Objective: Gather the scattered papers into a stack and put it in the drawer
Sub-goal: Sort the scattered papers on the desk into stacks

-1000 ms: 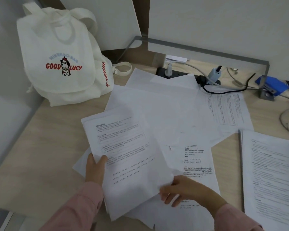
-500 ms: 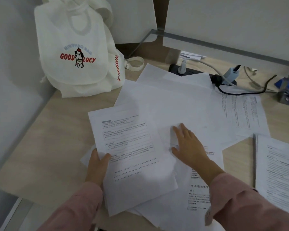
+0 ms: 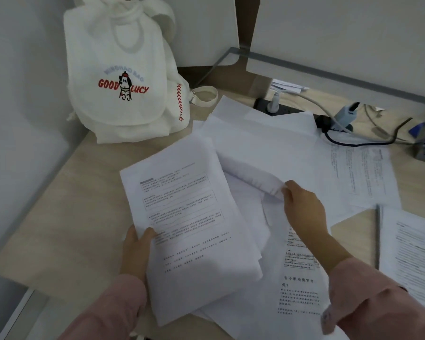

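Head view: pale wooden bench (image 3: pixel 66 217) strewn with white printed papers (image 3: pixel 268 141).
Left hand (image 3: pixel 136 251): thumb curled over the near-left edge of a gathered stack of printed sheets (image 3: pixel 189 231), which overlaps the loose papers.
Right hand (image 3: pixel 302 209): fingertips pinch the curled edge of one white sheet (image 3: pixel 253 176), just right of the stack.
Background: white canvas backpack (image 3: pixel 123 77) at the far-left corner.

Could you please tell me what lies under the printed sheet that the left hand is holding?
Other white sheets show past its right and lower edges, lying on the wooden desk. The printed sheet in the left hand hides how many lie directly beneath.
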Demonstrator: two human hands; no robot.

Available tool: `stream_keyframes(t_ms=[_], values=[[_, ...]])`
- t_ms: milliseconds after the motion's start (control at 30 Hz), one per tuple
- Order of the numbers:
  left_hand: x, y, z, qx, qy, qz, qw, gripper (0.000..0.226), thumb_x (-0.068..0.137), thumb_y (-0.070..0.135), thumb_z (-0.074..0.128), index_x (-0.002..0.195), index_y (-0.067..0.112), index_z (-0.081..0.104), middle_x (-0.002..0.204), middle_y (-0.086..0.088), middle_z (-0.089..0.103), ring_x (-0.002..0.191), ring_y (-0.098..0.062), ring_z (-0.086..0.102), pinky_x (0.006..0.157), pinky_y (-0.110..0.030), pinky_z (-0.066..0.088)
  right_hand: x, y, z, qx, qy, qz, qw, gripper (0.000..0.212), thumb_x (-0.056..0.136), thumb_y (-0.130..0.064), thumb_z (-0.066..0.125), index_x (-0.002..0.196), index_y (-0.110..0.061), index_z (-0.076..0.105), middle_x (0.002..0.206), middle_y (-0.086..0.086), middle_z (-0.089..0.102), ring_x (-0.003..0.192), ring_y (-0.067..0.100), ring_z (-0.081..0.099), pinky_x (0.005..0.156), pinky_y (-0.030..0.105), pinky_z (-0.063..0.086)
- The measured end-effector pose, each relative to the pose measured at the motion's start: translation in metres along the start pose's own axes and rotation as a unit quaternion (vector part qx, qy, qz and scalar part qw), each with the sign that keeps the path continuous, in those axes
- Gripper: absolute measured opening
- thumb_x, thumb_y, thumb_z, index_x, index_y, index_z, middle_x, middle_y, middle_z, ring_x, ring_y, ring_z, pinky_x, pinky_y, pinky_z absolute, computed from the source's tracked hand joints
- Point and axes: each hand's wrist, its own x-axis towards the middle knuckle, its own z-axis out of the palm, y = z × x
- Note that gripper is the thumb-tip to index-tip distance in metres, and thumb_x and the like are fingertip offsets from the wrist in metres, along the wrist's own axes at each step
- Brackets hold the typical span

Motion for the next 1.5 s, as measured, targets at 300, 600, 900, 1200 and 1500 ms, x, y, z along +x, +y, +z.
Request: stream_keyframes(t_ms=[300, 600, 900, 1200, 1500], values=[[-0.004, 0.002, 0.016, 0.011, -0.05, -0.008, 0.999, 0.04, 0.088, 0.014, 0.053, 0.128, 0.015, 0.051, 0.122, -0.004, 0.06, 0.112, -0.028, 0.056, 0.102, -0.043, 0.041, -0.026, -0.017, -0.079, 0.347, -0.02, -0.007, 0.938, 0.025, 0.095, -0.012, 0.043, 0.089, -0.026, 0.063, 0.075, -0.009, 0.065, 0.065, -0.001, 0.057, 0.062, 0.015, 0.048], [-0.01, 0.006, 0.024, -0.002, -0.09, -0.02, 0.996, 0.031, 0.088, 0.01, 0.051, 0.118, 0.015, 0.055, 0.117, -0.009, 0.063, 0.103, -0.029, 0.059, 0.092, -0.041, 0.046, -0.054, 0.022, -0.068, 0.558, -0.119, 0.202, 0.796, 0.032, 0.089, -0.014, 0.053, 0.12, -0.008, 0.057, 0.113, 0.011, 0.067, 0.09, 0.019, 0.067, 0.064, 0.026, 0.059], [-0.019, 0.003, 0.026, -0.092, -0.099, -0.049, 0.99, 0.03, 0.09, 0.048, 0.045, 0.109, 0.027, 0.057, 0.103, 0.001, 0.065, 0.095, -0.02, 0.06, 0.094, -0.039, 0.044, -0.099, 0.014, 0.008, 0.367, -0.186, 0.246, 0.877, 0.035, 0.092, -0.008, 0.046, 0.126, -0.009, 0.053, 0.109, 0.014, 0.064, 0.088, 0.027, 0.065, 0.055, 0.027, 0.056], [-0.017, -0.003, 0.012, 0.008, -0.065, 0.016, 0.998, 0.037, 0.091, 0.015, 0.053, 0.127, 0.015, 0.051, 0.115, -0.002, 0.059, 0.108, -0.023, 0.055, 0.097, -0.037, 0.042, -0.099, -0.002, 0.02, 0.255, -0.182, 0.173, 0.934, 0.012, 0.091, -0.022, 0.052, 0.101, -0.019, 0.06, 0.09, -0.002, 0.061, 0.086, 0.019, 0.058, 0.075, 0.033, 0.05], [-0.004, -0.011, -0.013, 0.018, -0.028, 0.017, 0.999, 0.037, 0.09, 0.017, 0.053, 0.127, 0.014, 0.05, 0.12, -0.008, 0.06, 0.104, -0.027, 0.058, 0.091, -0.04, 0.045, -0.08, 0.001, 0.026, -0.035, -0.165, 0.111, 0.979, 0.053, 0.081, -0.034, 0.064, 0.124, -0.012, 0.042, 0.123, 0.009, 0.048, 0.114, 0.027, 0.043, 0.093, 0.031, 0.036]])
